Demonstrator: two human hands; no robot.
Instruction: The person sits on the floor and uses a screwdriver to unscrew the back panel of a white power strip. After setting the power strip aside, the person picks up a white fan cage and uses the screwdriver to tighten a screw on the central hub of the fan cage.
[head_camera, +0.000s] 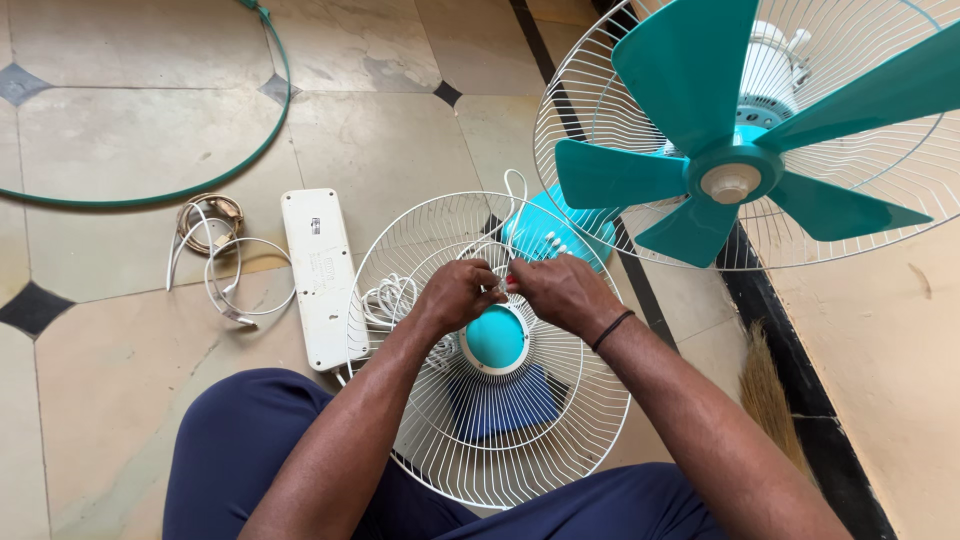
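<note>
Both hands, left hand (455, 293) and right hand (562, 291), pinch a small part together above the white fan guard (490, 440); power strip (320, 275) lies just beside its left rim.

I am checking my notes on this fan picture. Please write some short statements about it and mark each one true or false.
1. Both hands, left and right, meet above the loose grille. True.
2. The grille's centre cap is red. False: it is teal.
3. The fan has its front grille fitted over the blades. False: the blades are uncovered.
4. A white power strip lies on the floor left of the grille. True.
5. The right wrist wears a dark band. True.
</note>
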